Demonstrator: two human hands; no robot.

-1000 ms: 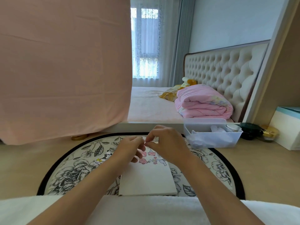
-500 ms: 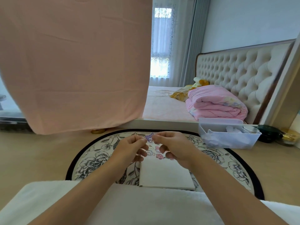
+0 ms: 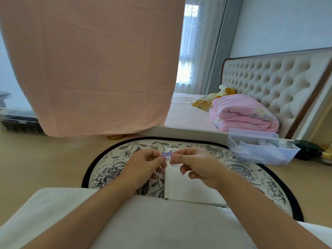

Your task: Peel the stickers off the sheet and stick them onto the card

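Left hand (image 3: 146, 165) and right hand (image 3: 196, 164), fingers curled, pinch a small purple sticker (image 3: 166, 155) between them, above the white card (image 3: 190, 187) lying under the right hand; a slow peel from one edge should avoid tearing

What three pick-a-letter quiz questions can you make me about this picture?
1. Where does the white card lie? A on the bed; B on the flowery rug; C in the clear box.
2. What colour is the folded blanket? A green; B black; C pink.
3. What is happening to the purple sticker? A the left hand and right hand pinch it; B it lies on the floor; C it is stuck on the curtain.
Answers: 1 B, rug pattern shows beside the card. 2 C, it is plainly pink. 3 A, both hands' fingertips meet on it.
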